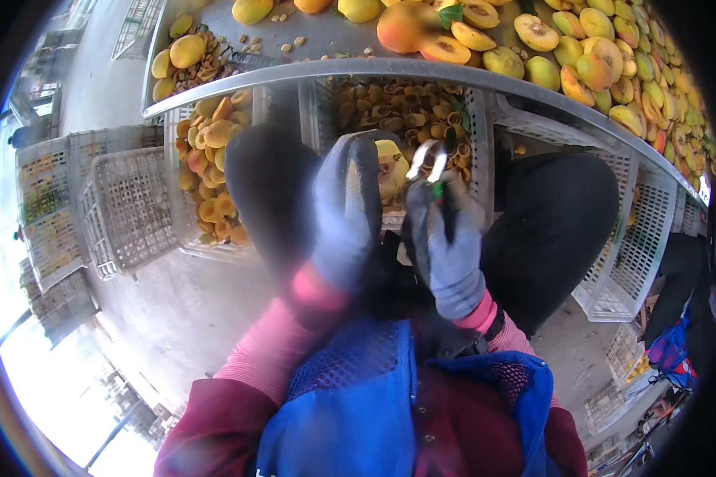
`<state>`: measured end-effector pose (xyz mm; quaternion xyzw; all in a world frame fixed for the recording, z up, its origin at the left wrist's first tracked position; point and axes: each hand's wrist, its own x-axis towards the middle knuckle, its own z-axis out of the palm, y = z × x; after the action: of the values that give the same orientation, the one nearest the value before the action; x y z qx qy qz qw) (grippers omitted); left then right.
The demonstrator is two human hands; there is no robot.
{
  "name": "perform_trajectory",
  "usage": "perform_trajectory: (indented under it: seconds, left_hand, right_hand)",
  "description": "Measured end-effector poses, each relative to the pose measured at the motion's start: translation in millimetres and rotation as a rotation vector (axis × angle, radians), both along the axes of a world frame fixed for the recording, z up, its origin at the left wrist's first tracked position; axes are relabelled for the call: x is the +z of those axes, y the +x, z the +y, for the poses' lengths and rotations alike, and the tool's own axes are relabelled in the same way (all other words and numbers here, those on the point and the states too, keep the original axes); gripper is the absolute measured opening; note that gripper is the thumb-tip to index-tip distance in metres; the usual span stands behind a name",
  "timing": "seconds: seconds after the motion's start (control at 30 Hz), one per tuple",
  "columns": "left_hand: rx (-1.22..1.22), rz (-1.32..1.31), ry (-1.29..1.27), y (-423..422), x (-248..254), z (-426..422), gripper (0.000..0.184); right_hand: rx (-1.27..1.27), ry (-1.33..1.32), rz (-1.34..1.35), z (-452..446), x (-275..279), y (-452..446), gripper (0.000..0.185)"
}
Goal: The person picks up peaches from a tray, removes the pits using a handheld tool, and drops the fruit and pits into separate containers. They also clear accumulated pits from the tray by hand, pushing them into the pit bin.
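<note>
My left hand, in a grey-blue glove, is closed around a yellow peach half whose cut face shows. Just to the right, my gloved right hand grips a tool with a shiny U-shaped metal end and a bit of green near the fingers. The metal end is close beside the peach half; whether they touch I cannot tell. Both hands are between my knees, over the near side of a crate of hollowed peach halves. Motion blur softens the fingers.
A metal-edged table crosses in front, bearing whole and halved peaches and loose pits. Below left stands a crate of peach halves. Plastic crates are stacked left; another crate is right. A person's dark-clothed leg shows far right.
</note>
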<state>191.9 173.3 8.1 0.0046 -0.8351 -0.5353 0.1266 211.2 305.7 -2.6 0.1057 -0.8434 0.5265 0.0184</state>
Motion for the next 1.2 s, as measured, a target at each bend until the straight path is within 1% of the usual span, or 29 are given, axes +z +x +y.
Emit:
perform_trajectory:
  seconds: [0.03, 0.07, 0.13, 0.17, 0.23, 0.27, 0.33, 0.37, 0.4, 0.43, 0.5, 0.53, 0.57, 0.63, 0.73, 0.83, 0.87, 0.93, 1.03, 1.07, 1.13, 1.2]
  left_hand:
    - [0.07, -0.12, 0.24, 0.1, 5.3, 2.6, 0.026]
    - [0.048, -0.137, 0.226, 2.7, 4.4, 4.6, 0.024]
    - [0.0, -0.175, 0.197, 8.5, 1.5, 7.3, 0.021]
    - [0.005, -0.167, 0.182, 7.9, 9.1, 10.3, 0.017]
    - [0.002, -0.176, 0.086, 10.0, 3.7, 9.7, 0.018]
    - [0.002, -0.183, 0.039, 11.6, 2.0, 9.6, 0.018]
    - [-0.007, -0.205, 0.188, 12.1, 9.2, 11.8, 0.018]
    - [-0.012, -0.215, 0.264, 11.0, 14.5, 13.1, 0.019]
    - [-0.014, -0.222, 0.338, 10.3, 17.0, 13.2, 0.02]
    - [0.024, -0.314, 0.584, 9.1, 8.4, 8.9, 0.022]
    - [-0.025, 0.034, -0.022, 7.4, 4.2, 0.5, 0.026]
    - [-0.018, 0.063, -0.066, 7.5, 3.8, 1.3, 0.027]
    - [-0.01, 0.092, -0.11, 7.4, 3.2, 2.0, 0.028]
    - [0.084, -0.148, 0.318, 15.0, 0.6, 8.9, 0.028]
    - [0.063, -0.025, 0.241, 15.8, -0.4, 5.9, 0.029]
    - [0.047, 0.048, 0.089, 15.3, -1.6, 5.7, 0.03]
    - [0.041, 0.052, 0.081, 16.0, -0.9, 5.5, 0.028]
    - [0.029, 0.062, 0.065, 17.3, 0.6, 5.2, 0.027]
    - [0.04, 0.122, 0.054, 14.3, 10.9, 13.6, 0.024]
    - [0.064, 0.158, 0.051, 14.7, 12.2, 16.2, 0.024]
    - [0.118, 0.159, 0.152, 13.0, 8.3, 20.0, 0.025]
    - [0.084, 0.128, 0.183, 11.6, 7.5, 17.7, 0.027]
  right_hand:
    - [-0.046, -0.336, -0.169, -0.9, 5.3, -7.3, 0.023]
    - [-0.132, -0.687, -0.304, -1.9, 10.6, -14.8, 0.021]
    - [-0.106, -0.724, -0.362, -4.6, 3.8, -13.3, 0.017]
    - [-0.091, -0.532, -0.274, -2.4, 4.4, -12.2, 0.018]
    - [-0.053, -0.149, -0.092, 4.2, 5.7, -13.5, 0.019]
    - [-0.014, -0.172, -0.075, 4.8, 3.9, -11.2, 0.023]
    - [0.063, -0.217, -0.042, 5.3, 1.8, -4.6, 0.031]
    - [0.096, -0.282, -0.103, 8.1, 7.2, -4.1, 0.027]
    - [0.051, -0.488, -0.297, 8.4, 14.2, -1.6, 0.026]
    - [0.007, -0.694, -0.495, 7.7, 21.2, 3.8, 0.026]
    - [0.043, -0.511, -0.439, 6.7, 25.3, 3.9, 0.025]
    - [0.059, -0.42, -0.409, 6.1, 27.2, 3.6, 0.025]
    - [0.131, -0.136, -0.188, 5.4, 22.1, 6.0, 0.025]
    - [0.096, 0.01, -0.269, 2.1, 14.0, 19.3, 0.026]
    - [0.131, -0.023, -0.241, 0.8, 16.2, 19.8, 0.027]
    - [0.147, -0.095, -0.152, -0.3, 23.3, 17.6, 0.029]
    - [0.151, -0.097, -0.202, -0.1, 23.6, 18.9, 0.03]
    - [0.154, -0.099, -0.302, 1.7, 23.3, 22.5, 0.033]
    - [0.053, -0.207, -0.044, -4.7, 21.7, 19.6, 0.025]
    - [0.041, -0.187, -0.012, -5.7, 21.3, 20.3, 0.025]
    - [0.016, -0.159, 0.034, -6.5, 20.9, 20.1, 0.025]
    - [0.002, -0.153, 0.025, -6.7, 24.2, 20.6, 0.026]
